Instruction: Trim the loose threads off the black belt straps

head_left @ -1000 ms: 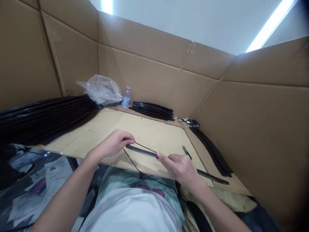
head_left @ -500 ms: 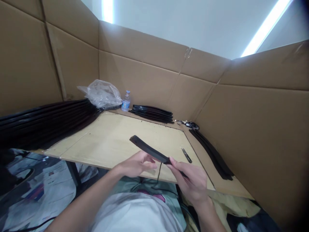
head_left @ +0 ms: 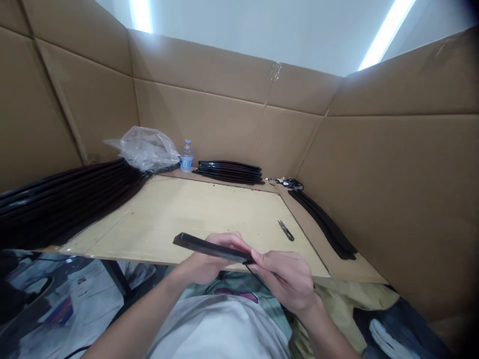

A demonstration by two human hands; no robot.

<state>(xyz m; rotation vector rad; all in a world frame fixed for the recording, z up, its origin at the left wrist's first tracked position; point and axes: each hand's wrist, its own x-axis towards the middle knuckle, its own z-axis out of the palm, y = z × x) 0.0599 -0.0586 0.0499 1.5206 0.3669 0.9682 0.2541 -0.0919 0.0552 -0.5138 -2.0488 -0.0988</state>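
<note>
A long black strip (head_left: 209, 248), like rubber or foam trim, is held over the front part of the board, its free end pointing left. My right hand (head_left: 286, 279) pinches it between thumb and fingers near a bend or joint. My left hand (head_left: 209, 267) is closed behind the strip, fingertips close to the right thumb; the strip partly hides its fingers. From beneath the pinch a thin black cord (head_left: 256, 275) runs down toward my lap. Thread snips (head_left: 286, 230) lie on the pale board (head_left: 179, 209), beyond my right hand.
Many long black strips (head_left: 75, 194) are piled at left, beside a clear plastic bag (head_left: 147, 149) and a water bottle (head_left: 186, 157). A stack of black strips (head_left: 230, 171) lies at the back. More strips (head_left: 324, 224) and tangled cords (head_left: 288, 183) lie right. Cardboard walls (head_left: 209, 109) surround the table.
My left hand has gone from open fingers below the strip to closed behind it. The strip's free end has dropped and shifted left. The camera view has shifted slightly.
</note>
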